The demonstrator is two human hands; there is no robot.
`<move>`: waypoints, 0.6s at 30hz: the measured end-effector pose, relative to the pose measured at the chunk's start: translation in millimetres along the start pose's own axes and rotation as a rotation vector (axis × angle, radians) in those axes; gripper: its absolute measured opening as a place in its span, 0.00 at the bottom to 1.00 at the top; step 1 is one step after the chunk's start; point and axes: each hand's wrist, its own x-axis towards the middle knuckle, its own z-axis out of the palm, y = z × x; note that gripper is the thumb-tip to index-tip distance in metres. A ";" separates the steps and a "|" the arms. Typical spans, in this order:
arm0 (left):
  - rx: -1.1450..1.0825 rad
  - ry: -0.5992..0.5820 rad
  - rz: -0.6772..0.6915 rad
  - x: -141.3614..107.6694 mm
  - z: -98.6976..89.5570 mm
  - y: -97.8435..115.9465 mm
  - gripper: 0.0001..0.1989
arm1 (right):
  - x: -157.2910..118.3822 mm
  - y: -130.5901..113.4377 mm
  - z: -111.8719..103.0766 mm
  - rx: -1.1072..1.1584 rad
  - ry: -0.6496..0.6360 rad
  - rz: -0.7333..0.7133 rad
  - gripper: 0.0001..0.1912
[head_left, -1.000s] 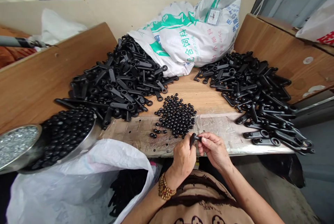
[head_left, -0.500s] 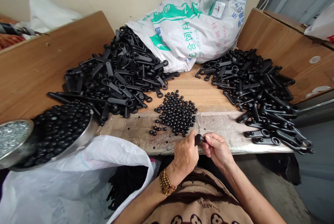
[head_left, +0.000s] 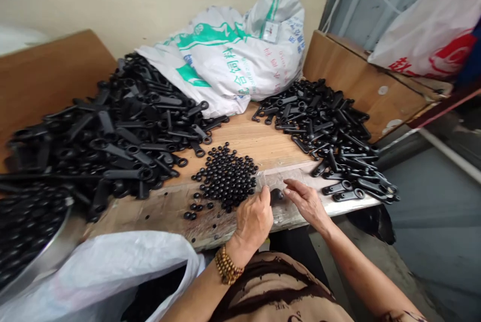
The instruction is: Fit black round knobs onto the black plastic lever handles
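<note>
My left hand (head_left: 254, 218), with a beaded bracelet at its wrist, is closed on a black rounded part (head_left: 277, 196) over the table's front edge. Just right of that part, my right hand (head_left: 305, 203) has its thumb and fingers apart, with nothing seen between them. Small black beads (head_left: 229, 174) lie in a heap beyond my left hand. Black crank-like parts are piled on the left (head_left: 124, 131), and more black arms (head_left: 319, 116) lie on the right, some in a row near the front edge.
A white sack with green print (head_left: 225, 56) lies at the back between the piles. Wooden boards (head_left: 345, 76) flank the table. At the lower left are a metal bowl of black balls (head_left: 30, 227) and an open white bag (head_left: 135, 257). Another bag (head_left: 424, 26) is at the upper right.
The view has turned to the right, so the table's contents sit further left. My right hand has let go of the black part and its fingers have spread; my left hand keeps hold.
</note>
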 end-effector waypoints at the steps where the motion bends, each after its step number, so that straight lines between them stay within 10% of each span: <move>1: 0.032 -0.015 0.025 4.2 -1.0 4.1 0.17 | -0.8 0.0 -6.8 0.003 0.073 -0.037 0.15; 9: 0.114 -0.199 0.142 12.6 13.6 28.3 0.11 | -9.4 -15.6 -18.1 0.186 0.285 -0.277 0.13; 18: 0.065 -0.193 0.082 3.5 6.3 15.0 0.09 | -17.3 -19.2 -16.8 -0.916 -0.404 -0.436 0.10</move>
